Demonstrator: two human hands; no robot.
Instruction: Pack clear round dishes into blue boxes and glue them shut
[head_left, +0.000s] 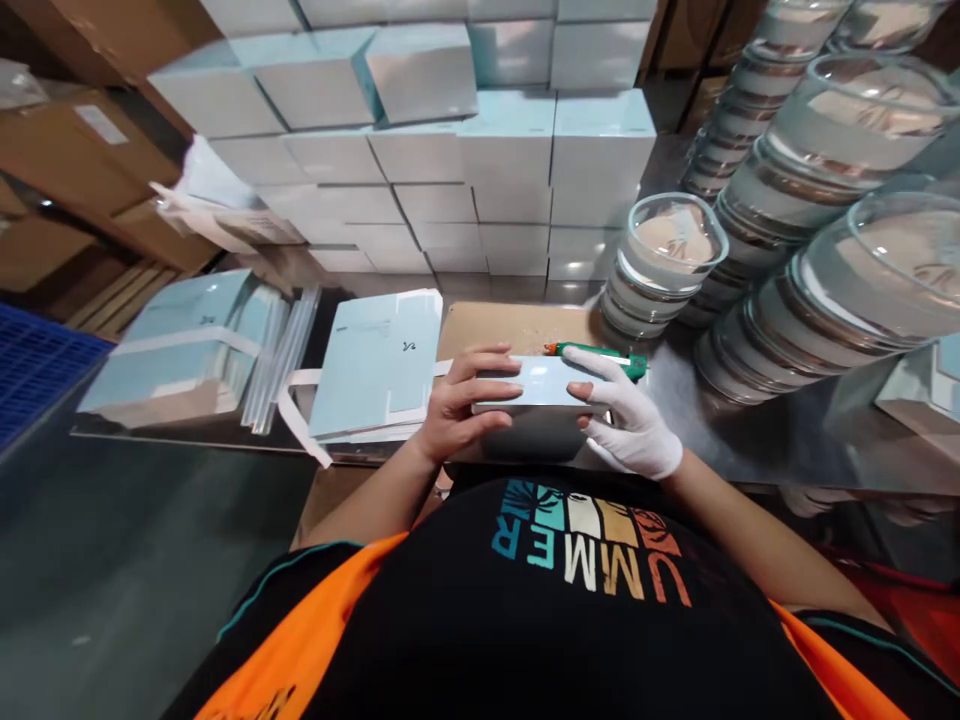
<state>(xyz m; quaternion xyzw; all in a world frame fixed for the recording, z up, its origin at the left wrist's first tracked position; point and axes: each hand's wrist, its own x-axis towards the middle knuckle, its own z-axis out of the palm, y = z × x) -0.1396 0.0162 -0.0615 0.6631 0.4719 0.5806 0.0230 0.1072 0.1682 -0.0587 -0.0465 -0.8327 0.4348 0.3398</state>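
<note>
A pale box (551,380) with a light blue top lies between my two hands at the table's front edge. My bare left hand (469,400) grips its left end, fingers over the top and thumb along the front. My right hand (634,420), in a white glove with bare fingertips, grips the right end. Just behind the box is a green-handled cutter (634,366) with an orange tip, on a brown cardboard sheet (487,325). Left of my left hand lie flat light blue sheets (379,355) with a white strip beside them.
White boxes (510,160) are stacked in a wall at the back. Columns of round clear containers (667,245) stand on the right. A strapped bundle of blue card (180,335) sits at the left table edge, near a blue crate (37,370). Brown cartons (82,150) stand far left.
</note>
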